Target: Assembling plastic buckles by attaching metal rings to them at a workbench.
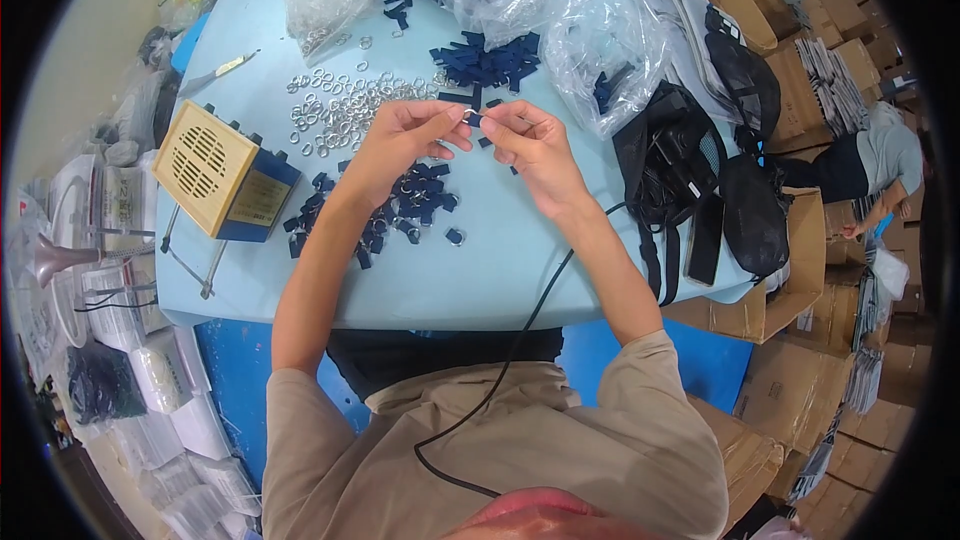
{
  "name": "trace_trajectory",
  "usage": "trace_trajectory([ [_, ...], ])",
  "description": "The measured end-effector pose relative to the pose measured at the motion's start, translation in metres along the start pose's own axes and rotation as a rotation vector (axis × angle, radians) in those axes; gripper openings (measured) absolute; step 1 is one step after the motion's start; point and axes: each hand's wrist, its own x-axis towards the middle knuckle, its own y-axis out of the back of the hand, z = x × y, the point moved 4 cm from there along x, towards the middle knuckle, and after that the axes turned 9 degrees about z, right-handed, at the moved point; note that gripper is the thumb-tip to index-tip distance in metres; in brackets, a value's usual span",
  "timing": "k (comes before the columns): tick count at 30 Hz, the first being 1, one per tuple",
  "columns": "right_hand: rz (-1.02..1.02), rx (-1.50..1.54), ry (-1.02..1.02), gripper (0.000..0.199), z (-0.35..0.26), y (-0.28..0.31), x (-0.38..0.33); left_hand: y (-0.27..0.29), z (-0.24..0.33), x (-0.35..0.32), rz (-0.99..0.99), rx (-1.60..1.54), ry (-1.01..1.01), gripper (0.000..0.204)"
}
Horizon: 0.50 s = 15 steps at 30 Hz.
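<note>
Over the middle of the pale blue table, my left hand point(408, 138) pinches a small silver metal ring point(467, 113). My right hand point(535, 145) meets it from the other side, its fingertips closed on a short navy fabric strip point(475, 121). Ring and strip touch between the fingertips; whether the strip passes through the ring is too small to tell. Beyond my left hand lies a spread of loose silver rings point(340, 105). A heap of navy strips point(490, 62) sits just past both hands. Navy pieces with rings on them point(410, 202) lie around my left forearm.
A tan and blue box with a slotted front point(205, 170) stands at the left, near a thin pointed tool point(228, 66). Clear plastic bags point(605, 50) line the far side. At right are a black bag point(665, 155), a phone point(704, 240), cartons point(790, 280) and another person point(870, 165).
</note>
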Motion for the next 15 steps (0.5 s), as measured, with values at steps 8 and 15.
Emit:
trace_trajectory([
  [8,-0.024,0.147,-0.125,0.011,0.009,0.001,0.003,-0.007,-0.007,-0.002,-0.029,-0.11,0.146,0.027],
  [15,-0.049,0.22,-0.219,0.013,0.014,0.0,0.003,-0.007,-0.007,0.0,0.033,-0.007,-0.064,0.026],
])
